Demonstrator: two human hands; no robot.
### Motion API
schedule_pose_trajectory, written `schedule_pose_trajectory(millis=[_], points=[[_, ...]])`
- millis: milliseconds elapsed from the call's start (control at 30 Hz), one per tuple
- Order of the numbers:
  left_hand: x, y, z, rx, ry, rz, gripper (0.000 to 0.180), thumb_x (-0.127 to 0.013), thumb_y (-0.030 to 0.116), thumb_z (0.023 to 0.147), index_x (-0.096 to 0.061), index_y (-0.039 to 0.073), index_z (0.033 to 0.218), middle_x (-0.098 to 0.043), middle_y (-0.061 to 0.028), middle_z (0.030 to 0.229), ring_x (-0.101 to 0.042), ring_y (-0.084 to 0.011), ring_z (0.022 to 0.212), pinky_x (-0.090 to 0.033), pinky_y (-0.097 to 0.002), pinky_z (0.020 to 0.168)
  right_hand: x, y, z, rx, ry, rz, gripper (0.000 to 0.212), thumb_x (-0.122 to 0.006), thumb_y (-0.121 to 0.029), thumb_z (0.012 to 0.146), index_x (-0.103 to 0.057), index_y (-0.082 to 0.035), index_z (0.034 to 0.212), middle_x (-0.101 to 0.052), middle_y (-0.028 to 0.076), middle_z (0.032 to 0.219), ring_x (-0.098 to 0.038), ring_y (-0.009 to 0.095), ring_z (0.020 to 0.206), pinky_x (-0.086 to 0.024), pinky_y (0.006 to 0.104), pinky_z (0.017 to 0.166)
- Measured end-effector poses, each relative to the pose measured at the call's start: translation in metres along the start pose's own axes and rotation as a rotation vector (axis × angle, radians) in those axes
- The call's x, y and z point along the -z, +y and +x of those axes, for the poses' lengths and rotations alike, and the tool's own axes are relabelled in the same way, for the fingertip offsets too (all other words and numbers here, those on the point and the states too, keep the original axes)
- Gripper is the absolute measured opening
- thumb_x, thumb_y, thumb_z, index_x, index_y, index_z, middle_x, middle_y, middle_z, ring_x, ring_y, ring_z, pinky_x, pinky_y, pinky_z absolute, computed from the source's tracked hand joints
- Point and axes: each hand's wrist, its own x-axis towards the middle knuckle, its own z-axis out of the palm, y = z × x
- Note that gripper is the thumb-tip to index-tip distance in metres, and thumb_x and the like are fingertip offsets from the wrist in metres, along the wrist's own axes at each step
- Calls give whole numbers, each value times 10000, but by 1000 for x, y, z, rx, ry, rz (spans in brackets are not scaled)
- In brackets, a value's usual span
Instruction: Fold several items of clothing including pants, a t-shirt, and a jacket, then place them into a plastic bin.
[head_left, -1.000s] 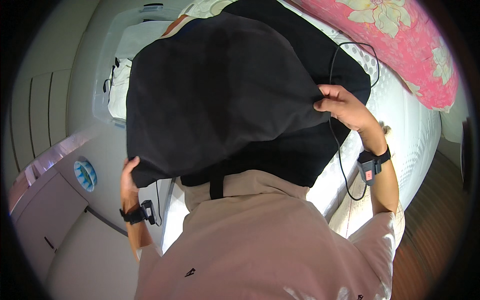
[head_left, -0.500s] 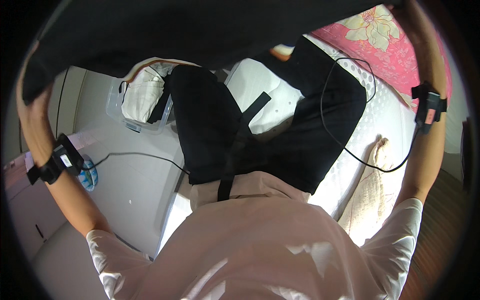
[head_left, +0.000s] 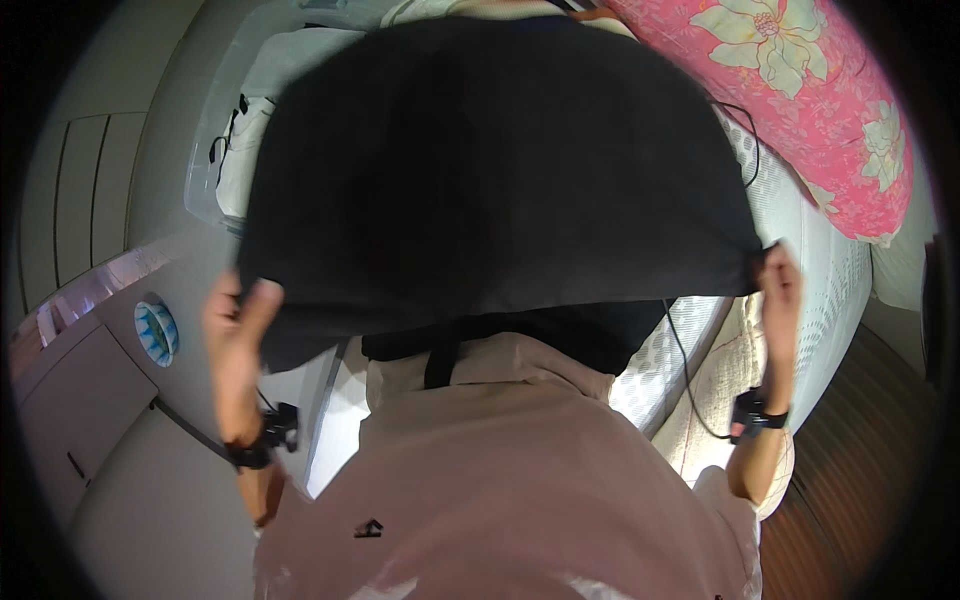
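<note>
A wide piece of black cloth (head_left: 500, 180) is spread between my hands above my lap; its exact kind I cannot tell. My left hand (head_left: 240, 315) pinches its near left corner, thumb on top. At the near right corner, the fingers of my right hand (head_left: 780, 280) are closed on the edge, a little blurred. The cloth hangs slightly slack and covers most of my black-clad legs (head_left: 590, 330). Each wrist wears a black strapped device, the left one (head_left: 270, 435) and the right one (head_left: 755, 412).
To the left, a clear plastic bin (head_left: 205, 190) holds white fabric (head_left: 237, 165), partly hidden by the cloth. A pink flowered pillow or bedding (head_left: 850, 140) lies far right. Beige quilted cloth (head_left: 715, 405) and a black cable (head_left: 685, 370) are at my right. A blue-and-white round item (head_left: 157, 333) is left.
Both hands have come down and toward me from high at the sides, bringing the black cloth over my lap. It now hides my legs and part of the bin.
</note>
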Motion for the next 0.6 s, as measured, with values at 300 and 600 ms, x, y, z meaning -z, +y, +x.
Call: schedule_pose_trajectory(millis=[300, 600], points=[[-24, -102, 14, 176, -352, -70, 437, -656, 203, 915, -530, -23, 1268, -605, -81, 1190, -551, -163, 1109, -391, -284, 989, -29, -12, 39, 157, -1, -248, 310, -663, -223, 904, -547, 18, 1060, -590, 70, 908, -569, 132, 866, -469, 266, 766], [-25, -87, 76, -39, -76, 207, 495, -687, 353, 881, -528, 8, 1198, -610, -116, 1062, -559, -166, 1031, -442, -289, 865, -47, -20, 93, 180, -74, -352, 526, -696, -340, 874, -529, 27, 1212, -566, 167, 1119, -590, 234, 940, -466, 311, 866]])
